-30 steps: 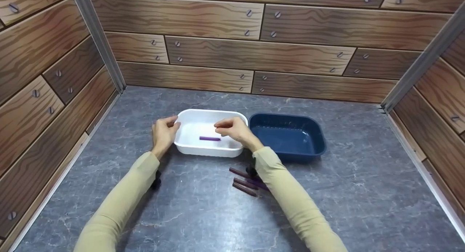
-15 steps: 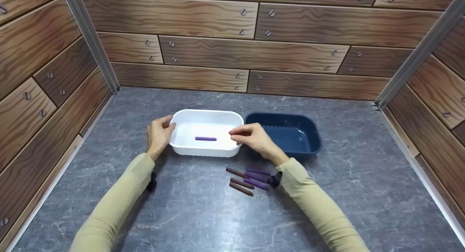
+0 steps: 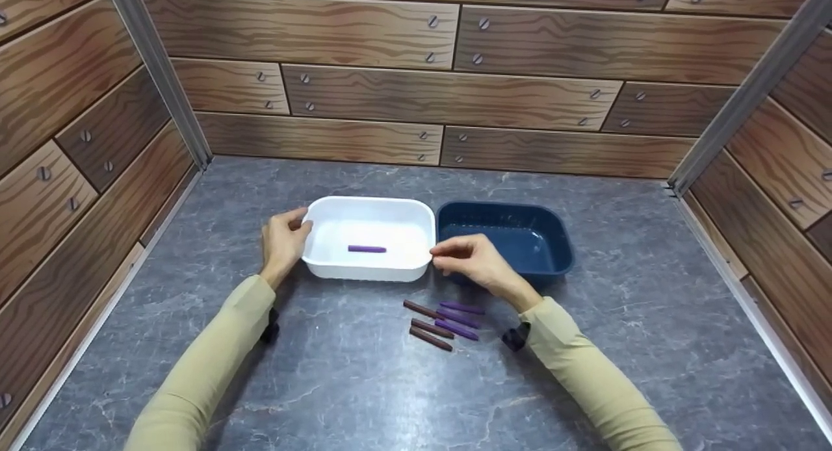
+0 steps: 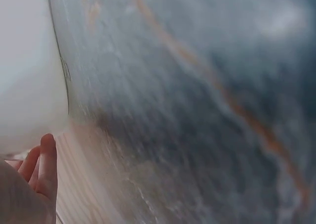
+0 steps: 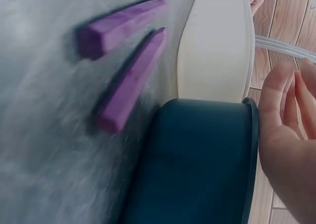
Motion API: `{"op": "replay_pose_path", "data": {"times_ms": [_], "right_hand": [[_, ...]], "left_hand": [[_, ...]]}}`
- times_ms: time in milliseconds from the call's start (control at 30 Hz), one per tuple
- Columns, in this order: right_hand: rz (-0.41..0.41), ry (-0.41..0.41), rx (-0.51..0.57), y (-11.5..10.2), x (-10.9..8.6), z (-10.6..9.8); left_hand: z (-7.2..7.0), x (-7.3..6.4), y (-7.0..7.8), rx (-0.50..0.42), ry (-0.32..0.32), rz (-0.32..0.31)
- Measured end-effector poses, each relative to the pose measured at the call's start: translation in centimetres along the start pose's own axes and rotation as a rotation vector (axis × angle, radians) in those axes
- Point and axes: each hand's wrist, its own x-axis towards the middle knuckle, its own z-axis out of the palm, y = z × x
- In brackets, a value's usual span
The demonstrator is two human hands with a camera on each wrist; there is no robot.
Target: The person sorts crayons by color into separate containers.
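My left hand [image 3: 281,246] pinches the left rim of a white tub [image 3: 367,273], thumb over the edge. Its fingers [image 4: 48,172] show against the tub's outer wall in the left wrist view. One purple crayon [image 3: 367,249] lies inside that tub. My right hand [image 3: 478,259] is in the air over the near left part of a dark blue tub [image 3: 526,230], fingers bent loosely toward the thumb with nothing between them. On the table in front lie three brown crayons [image 3: 431,338] and three purple crayons [image 3: 457,329]; two of the purple ones show large in the right wrist view.
Both tubs stand side by side on a grey marbled tabletop [image 3: 312,379]. Wood-patterned walls [image 3: 364,93] close off the back and both sides. A black wrist device [image 3: 517,337] sits under the right cuff, beside the crayons.
My right hand has drawn back from above the white tub, moving right and toward me, and its arm uncovers the purple crayons on the table. The left hand stays at the white tub's rim.
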Motion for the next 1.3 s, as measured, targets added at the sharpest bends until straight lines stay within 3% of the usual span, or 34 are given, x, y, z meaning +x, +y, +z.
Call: {"op": "replay_pose_path", "data": {"times_ms": [400, 733, 1067, 1300], "right_hand": [[0.006, -0.022, 0.011, 1.4, -2.6, -1.8], [-0.013, -0.024, -0.025, 2.3, -4.1, -3.2], [0.040, -0.065, -0.161, 3.7, -5.7, -3.9], [0.082, -0.145, -0.278, 4.4, -6.2, -4.1]], "left_hand": [[-0.5, -0.1, -0.2, 0.032, 0.011, 0.010], [-0.1, -0.2, -0.3, 0.006, 0.012, 0.001], [0.1, 0.1, 0.1, 0.015, 0.012, 0.010], [0.1, -0.1, 0.0, 0.005, -0.002, -0.009]]}}
